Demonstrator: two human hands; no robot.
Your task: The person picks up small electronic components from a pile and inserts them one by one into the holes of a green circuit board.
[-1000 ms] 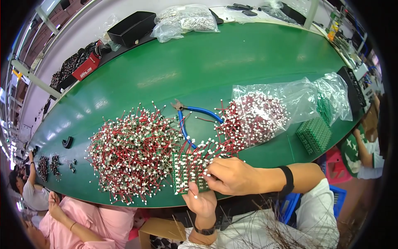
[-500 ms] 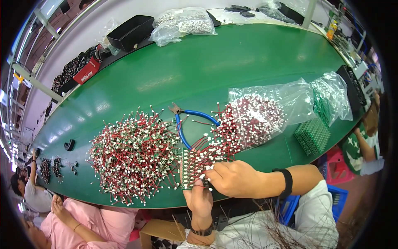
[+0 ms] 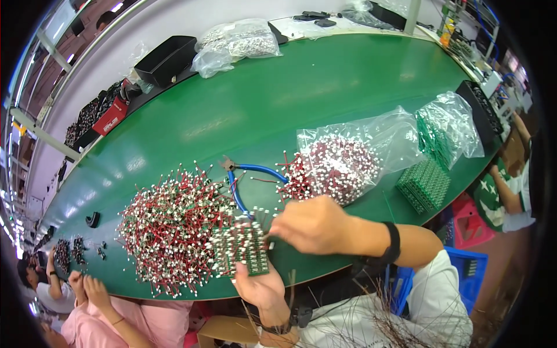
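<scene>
My left hand (image 3: 264,287) holds a green circuit board panel (image 3: 258,264) by its near edge, palm turned up and thumb on the face. White connectors with red wires stand in rows across the panel, which overlaps the near right side of a big heap of red-wired white connectors (image 3: 168,232). My right hand (image 3: 313,225) is closed just right of the panel, fingertips pinched together at its edge. What they pinch is too small to make out. Just beyond the panel lie cutting pliers with blue handles (image 3: 258,168), jaws pointing away.
A clear bag of red-and-white connector leads (image 3: 342,165) lies beyond my right hand. To the right are stacked green boards (image 3: 425,184) and another plastic bag (image 3: 458,124). A black tray (image 3: 167,61) stands along the far edge. A co-worker in pink (image 3: 133,319) sits at left.
My left hand has turned palm up and carried the panel left, against the heap. My right hand has moved off the panel's near end to its right side. The whole view has shifted slightly.
</scene>
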